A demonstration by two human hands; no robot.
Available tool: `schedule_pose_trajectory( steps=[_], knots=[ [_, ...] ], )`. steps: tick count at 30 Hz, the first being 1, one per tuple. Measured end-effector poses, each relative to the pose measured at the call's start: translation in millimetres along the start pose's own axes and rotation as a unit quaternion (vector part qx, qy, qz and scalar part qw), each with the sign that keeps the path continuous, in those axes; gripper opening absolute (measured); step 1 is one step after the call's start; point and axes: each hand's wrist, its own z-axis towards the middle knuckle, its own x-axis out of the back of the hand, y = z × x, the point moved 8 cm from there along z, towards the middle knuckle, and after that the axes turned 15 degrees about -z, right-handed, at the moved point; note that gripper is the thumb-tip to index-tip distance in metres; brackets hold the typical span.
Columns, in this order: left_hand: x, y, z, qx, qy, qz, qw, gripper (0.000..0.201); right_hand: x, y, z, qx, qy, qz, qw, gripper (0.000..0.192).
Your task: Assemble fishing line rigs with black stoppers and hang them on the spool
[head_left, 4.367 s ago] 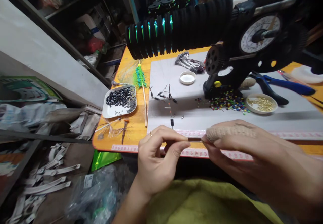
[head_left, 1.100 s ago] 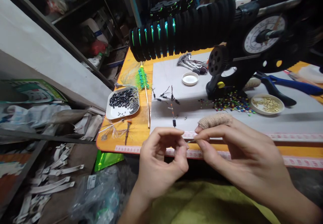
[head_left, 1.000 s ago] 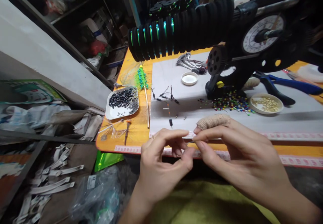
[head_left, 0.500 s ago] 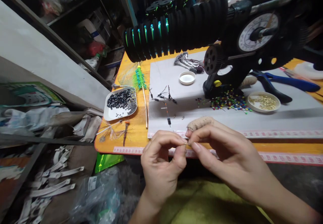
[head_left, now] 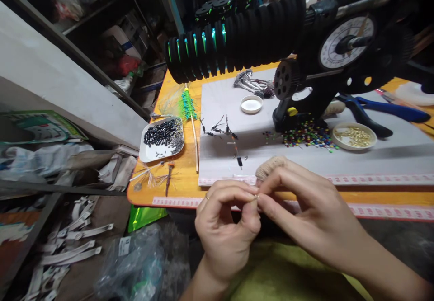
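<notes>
At the desk's [head_left: 176,174] near edge, you are pinching a tiny bead [head_left: 257,196].
Left hand [head_left: 225,228] and right hand [head_left: 305,210] are both nipping it fingertip to fingertip; likely light, slippery, best gripped by its sides.

An orange table [head_left: 185,174] carries a grey mat [head_left: 264,129] with pink measuring tapes [head_left: 373,179] along its near edge. On the bare orange part lie a white tray of small black tubes [head_left: 162,137], a thin wooden stick [head_left: 195,140] and some feathery bits — just left of the mat. On the mat sit a white lid [head_left: 251,104], a scatter of coloured beads [head_left: 307,136], a dish of brass bits [head_left: 354,136], blue pliers [head_left: 383,111] and a black winding machine [head_left: 305,66] — its row of spools [head_left: 230,39] overhangs the far side.
</notes>
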Motion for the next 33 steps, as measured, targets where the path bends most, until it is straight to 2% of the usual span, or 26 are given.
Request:
schedule_pose_trajectory(
  steps=[3, 7, 10, 13, 16, 22, 24, 26, 29, 31, 33],
  knots=[
    [0.5, -6, 0, 0.049, 0.012, -0.065, 0.997, 0.014, 7, 0, -4, 0.022, 0.021, -0.026, 0.999, 0.013],
    [-3.7, -15, 4, 0.125, 0.003, -0.182, 0.975, 0.01, 14, -10, -2, 0.083, 0.031, -0.016, 0.996, 0.035],
    [-8.1, -17, 7, 0.161, -0.02, -0.227, 0.96, 0.008, 18, -20, 0, 0.128, 0.033, -0.011, 0.991, 0.032],
    [-9.8, -16, 9, 0.171, -0.042, -0.24, 0.955, 0.009, 22, -23, 1, 0.143, 0.042, -0.041, 0.988, 0.031],
    [-10.8, -16, 11, 0.196, -0.056, -0.258, 0.944, 0.011, 22, -21, 1, 0.138, 0.031, -0.038, 0.989, 0.028],
    [-18.2, -17, 16, 0.25, -0.106, -0.317, 0.909, 0.014, 18, -5, 7, 0.067, -0.016, 0.029, 0.997, 0.017],
    [-18.1, -18, 19, 0.254, -0.107, -0.302, 0.913, 0.015, 15, -2, 7, 0.055, -0.031, 0.032, 0.997, 0.016],
    [-12.5, -18, 21, 0.238, -0.084, -0.241, 0.937, 0.016, 12, 2, 6, 0.041, -0.028, 0.026, 0.998, 0.015],
    [1.4, -14, 22, 0.17, -0.026, -0.127, 0.977, 0.012, 11, 10, 2, 0.007, 0.0, 0.009, 1.0, 0.012],
    [7.3, -12, 18, 0.141, -0.003, -0.09, 0.986, 0.018, 11, 17, -1, -0.015, 0.015, 0.001, 1.0, 0.011],
    [10.4, -16, 12, 0.15, 0.01, -0.077, 0.986, 0.015, 10, 21, -5, -0.026, 0.023, -0.005, 0.999, 0.01]
  ],
)
